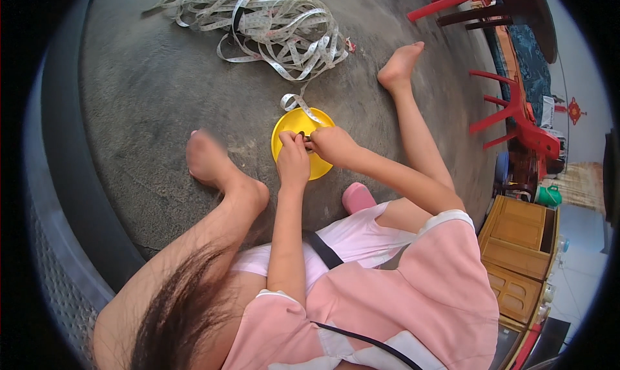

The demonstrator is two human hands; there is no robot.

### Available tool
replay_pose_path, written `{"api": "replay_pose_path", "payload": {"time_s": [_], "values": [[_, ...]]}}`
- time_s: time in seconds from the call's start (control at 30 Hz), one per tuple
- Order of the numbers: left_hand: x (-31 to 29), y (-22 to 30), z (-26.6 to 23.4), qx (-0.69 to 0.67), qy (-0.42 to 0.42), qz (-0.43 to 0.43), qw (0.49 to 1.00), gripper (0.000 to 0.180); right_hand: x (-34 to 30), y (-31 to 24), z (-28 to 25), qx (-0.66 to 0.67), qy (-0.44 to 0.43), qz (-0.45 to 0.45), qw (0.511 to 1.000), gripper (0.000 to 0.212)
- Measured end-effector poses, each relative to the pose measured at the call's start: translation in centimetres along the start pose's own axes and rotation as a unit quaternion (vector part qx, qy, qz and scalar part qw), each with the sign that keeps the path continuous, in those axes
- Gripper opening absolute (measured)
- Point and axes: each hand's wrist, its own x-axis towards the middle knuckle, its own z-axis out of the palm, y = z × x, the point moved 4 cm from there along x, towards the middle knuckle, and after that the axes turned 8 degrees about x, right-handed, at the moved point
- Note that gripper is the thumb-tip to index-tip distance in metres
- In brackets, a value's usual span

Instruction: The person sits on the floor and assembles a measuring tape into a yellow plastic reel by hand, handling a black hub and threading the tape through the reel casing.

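Note:
My left hand (294, 158) and my right hand (333, 146) meet over a round yellow plastic dish (321, 168) on the floor. The fingers of both are closed around a small dark object (306, 137), mostly hidden between them, so its kind cannot be made out. A white printed ribbon, like measuring tape (292, 101), curls over the dish's far rim, and its end passes close to my right fingers. It leads back to a big tangled heap of the same tape (271, 31), with a black band around part of it.
My bare legs stretch out on both sides of the dish over the grey concrete floor (142, 112). A pink slipper (357, 197) lies near my right thigh. Red plastic chairs (516, 115) and a wooden cabinet (516, 231) stand at the right. A dark metal frame (71, 157) borders the left.

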Motion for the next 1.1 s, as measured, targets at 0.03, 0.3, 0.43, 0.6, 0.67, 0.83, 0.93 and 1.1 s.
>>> {"api": "replay_pose_path", "payload": {"time_s": [0.03, 0.3, 0.43, 0.6, 0.67, 0.83, 0.93, 1.1], "values": [[0.0, 0.0, 0.0, 0.009, -0.002, 0.004, 1.000, 0.014, -0.1, 0.1, 0.3, 0.002, 0.000, 0.002, 1.000, 0.023], [-0.3, 0.4, -0.2, 0.088, -0.005, 0.017, 0.996, 0.016, -0.7, -0.7, 0.0, -0.162, 0.083, -0.380, 0.907, 0.013], [-0.4, 0.3, -0.2, 0.040, -0.005, 0.015, 0.999, 0.016, -0.7, -0.3, -0.1, -0.050, 0.083, -0.243, 0.965, 0.019], [-0.4, 0.4, -0.1, 0.072, -0.010, 0.020, 0.997, 0.016, -0.4, 0.4, 0.6, -0.033, 0.019, 0.007, 0.999, 0.026], [-0.4, 0.3, 0.0, 0.071, -0.014, 0.020, 0.997, 0.016, -0.4, 0.0, 0.4, -0.021, 0.023, 0.006, 0.999, 0.023], [-0.4, 0.6, -0.2, 0.083, -0.020, 0.021, 0.996, 0.016, -0.6, 0.0, 0.1, -0.057, 0.087, -0.160, 0.982, 0.017], [-0.4, 0.5, -0.2, 0.097, -0.009, 0.028, 0.995, 0.016, -1.0, -1.1, 0.0, -0.148, 0.069, -0.301, 0.940, 0.015], [-0.3, 0.5, -0.1, 0.078, -0.017, 0.028, 0.996, 0.016, -0.9, 0.1, 0.2, -0.055, 0.077, -0.077, 0.993, 0.011]]}}
